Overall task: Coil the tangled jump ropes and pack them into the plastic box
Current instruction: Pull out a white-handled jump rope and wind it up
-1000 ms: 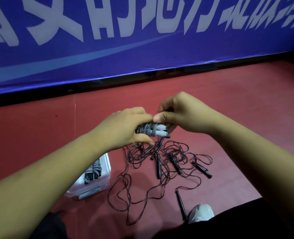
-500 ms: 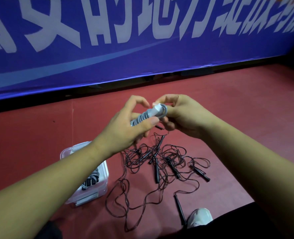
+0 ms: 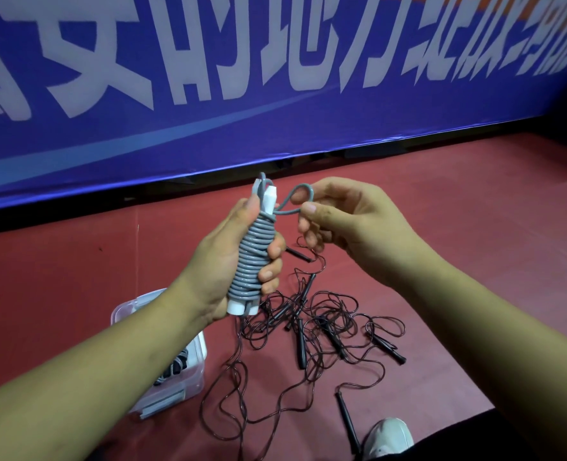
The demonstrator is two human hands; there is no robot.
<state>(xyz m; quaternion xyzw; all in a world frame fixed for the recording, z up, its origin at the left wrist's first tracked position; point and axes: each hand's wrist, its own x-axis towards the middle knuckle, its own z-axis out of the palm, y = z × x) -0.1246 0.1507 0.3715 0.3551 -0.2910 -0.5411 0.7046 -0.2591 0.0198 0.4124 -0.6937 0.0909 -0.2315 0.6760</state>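
**Finishing the grey rope wrap, tail tuck pending**

Your left hand [image 3: 228, 261] is curled round the grey rope bundle [image 3: 252, 261] and holds it upright. The cord is wound tight over the two white handles [image 3: 268, 197], which stick out top and bottom. Your right hand [image 3: 345, 221] pinches the free end loop [image 3: 303, 197] between thumb and forefinger, just beside the top of the bundle.

Step looks like securing the tail. My read on the next move: pass that loop under a top turn or over a handle end and pull snug. Keep the left grip firm or the turns may slacken.

The bundle then goes in the plastic box [image 3: 192, 377], on the floor at lower left, partly behind your left forearm. One coiled rope [image 3: 175, 364] is already inside. The dark rope tangle [image 3: 325, 327] lies on the floor just right of the box, not coiled yet.

Versus half a second ago: the bundle was tilted, with your right hand at its handle end. Now it's upright, and the right hand is off it with the loop.
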